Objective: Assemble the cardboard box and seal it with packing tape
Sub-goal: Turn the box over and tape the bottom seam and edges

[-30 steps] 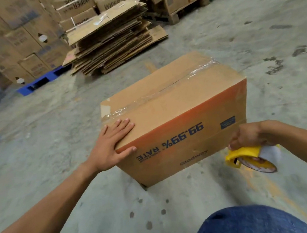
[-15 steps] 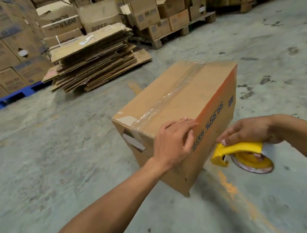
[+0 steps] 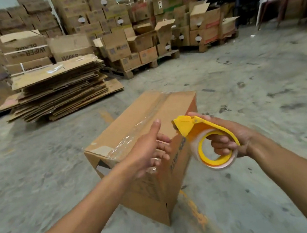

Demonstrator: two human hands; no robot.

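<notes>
Right hand (image 3: 229, 143) is clamped around the handle of the yellow dispenser (image 3: 205, 138), fingers through the roll's core, cutter end pointing up-left at centre frame. Half a second ago this hand held the dispenser low, beside the box's right side near the floor; it is now raised above the box's near top edge.

Left hand (image 3: 149, 152) is off the cardboard. Half a second ago it lay flat on the near top corner; now it hovers just over that corner, fingers loosely spread and half curled, thumb up, gripping nothing that can be made out. A glint under the fingers may be loose tape; too blurred to tell.

Box (image 3: 137, 134) sits on the floor at centre frame, flaps closed, a clear tape strip (image 3: 143, 120) running along the top seam from far end to near end and lapping over the near face. It looks turned further than a second ago, one end face now toward lower left.

Judgement: the top seam is sealed and both hands have released the box. The dispenser brought up toward the free hand suggests the tape end is being readied for another strip, or the run has just been cut. Remaining work is probably a second seam or the end edges.

Background: flattened cardboard stack (image 3: 55, 86) upper left, stacked cartons (image 3: 115, 46) on pallets along the top.
</notes>
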